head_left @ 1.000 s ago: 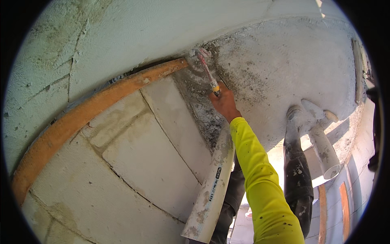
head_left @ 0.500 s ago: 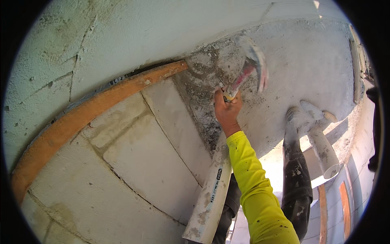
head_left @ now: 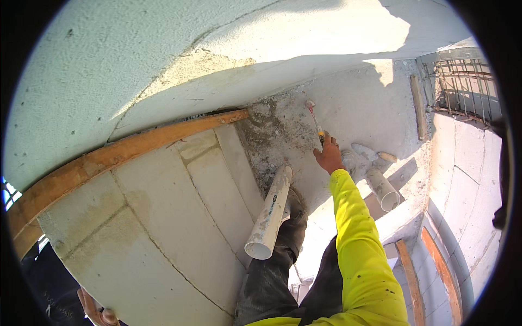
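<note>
My right hand (head_left: 329,156), at the end of a bright yellow sleeve, is closed round the yellow grip of a hammer (head_left: 314,117) with a reddish shaft. Its small head is against or just above the rough grey concrete floor (head_left: 283,127), near a dark, crumbly patch strewn with debris. Close to this hand lies a trowel (head_left: 365,152) with a wooden handle. A dirty white pipe (head_left: 272,209) rises to the left of my arm. Another white pipe (head_left: 380,187) stands to the right. My left hand is out of sight.
A pale block wall (head_left: 163,217) fills the left, with an orange-brown timber (head_left: 136,138) along its far edge. At lower left, another person's hand (head_left: 98,311) shows beside dark clothing. Rebar (head_left: 465,81) and loose timbers (head_left: 443,271) are at the right.
The blurred, raised hammer now points down at the floor, with my right hand farther right. My view has pulled back, bringing in the rebar, sunlit wall and other person's hand.
</note>
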